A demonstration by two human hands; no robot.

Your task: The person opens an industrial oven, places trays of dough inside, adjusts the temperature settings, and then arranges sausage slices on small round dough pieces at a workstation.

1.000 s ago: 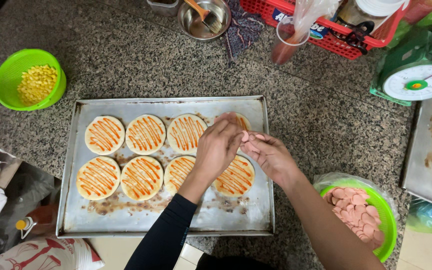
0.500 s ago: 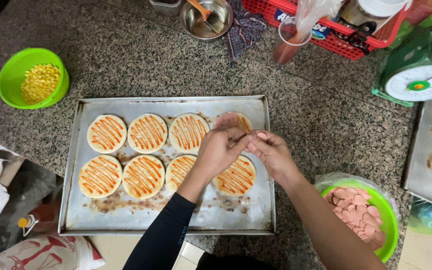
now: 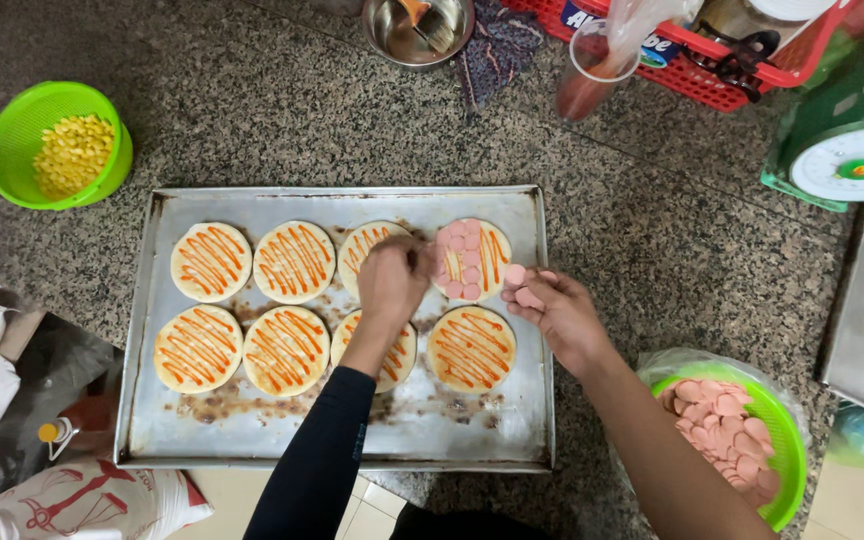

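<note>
Eight bases: on baking tray (image 3: 152, 330).
Left hand (image 3: 392, 280): fingers pinched, laying sausage slices (image 3: 457, 262).
Right hand (image 3: 552, 310): beside tray, holding slices; likely soft, slippery, best pinched by the edges.

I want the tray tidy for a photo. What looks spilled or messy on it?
Brown sauce smears and crumbs stain the metal tray below the front row of dough rounds. Nothing is tipped over; the left hand and right hand work neatly.

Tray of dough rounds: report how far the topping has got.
All eight rounds on the tray carry orange sauce. Only the top-right round has pink sausage slices, partly covered. The left hand is at it; the right hand holds slices. Seven remain bare.
</note>
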